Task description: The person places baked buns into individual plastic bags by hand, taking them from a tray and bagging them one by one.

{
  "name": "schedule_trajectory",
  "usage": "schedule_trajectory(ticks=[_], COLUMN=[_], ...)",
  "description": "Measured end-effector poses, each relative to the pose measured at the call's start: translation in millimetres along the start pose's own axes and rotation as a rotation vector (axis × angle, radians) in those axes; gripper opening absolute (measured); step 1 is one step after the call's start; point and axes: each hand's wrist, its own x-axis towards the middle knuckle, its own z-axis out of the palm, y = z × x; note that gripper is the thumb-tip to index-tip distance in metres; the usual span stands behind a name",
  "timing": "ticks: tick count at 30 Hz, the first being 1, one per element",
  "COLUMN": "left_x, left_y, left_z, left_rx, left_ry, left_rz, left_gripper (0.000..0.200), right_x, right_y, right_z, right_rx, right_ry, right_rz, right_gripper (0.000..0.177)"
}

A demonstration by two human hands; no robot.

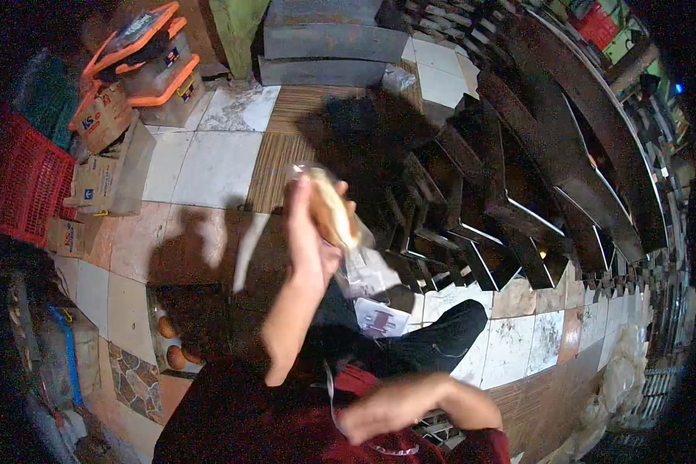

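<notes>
In my left hand [313, 224], raised in front of my body, is a long bread roll [333, 213] with a pale filling. Clear plastic wrapping [366, 271] hangs from the roll toward my lap. My right hand [371, 414] is low and close to my dark red shirt, blurred by motion; its fingers are smeared, so its grip cannot be made out. A printed paper or label [382, 319] lies over my dark trousers, just below the wrapping.
Dark metal trays [510, 209] stand stacked at the right. Orange-lidded boxes [162, 77], cardboard cartons [100, 182] and a red crate [31, 182] are at the left. Round brown items [175, 357] lie in a tray at lower left. Plastic sheeting [622, 371] is at lower right.
</notes>
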Motion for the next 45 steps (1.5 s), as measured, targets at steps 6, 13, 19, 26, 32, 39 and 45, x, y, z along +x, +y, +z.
schedule_trajectory(ticks=[6,13,19,26,32,39,45], left_x=[-45,-92,-37,-4,-52,-72,-33], left_y=[-12,22,9,-13,22,35,30], left_z=[-15,-54,-190,-155,-95,-81,-90], left_rx=[-0.172,0.084,1.087,1.534,0.953,1.139,0.991], left_ry=[-0.322,-1.827,0.194,-0.031,-0.431,-0.647,-0.019], left_rz=[-0.449,-0.671,0.303,-0.056,0.732,0.608,0.065], left_gripper=[0.058,0.045,0.034,0.038,0.009,0.011,0.017], right_x=[-21,19,64,62,28,26,44], right_y=[12,91,136,169,45,36,78], right_z=[-31,0,59,29,21,29,-11], right_rx=[-0.169,1.213,1.083,0.714,-0.453,-0.357,-0.026], right_ry=[1.200,1.146,1.317,1.288,1.502,1.520,1.461], right_rz=[0.177,0.082,0.378,0.464,0.119,0.008,0.502], right_gripper=[0.082,0.054,0.046,0.030,0.001,0.007,0.029])
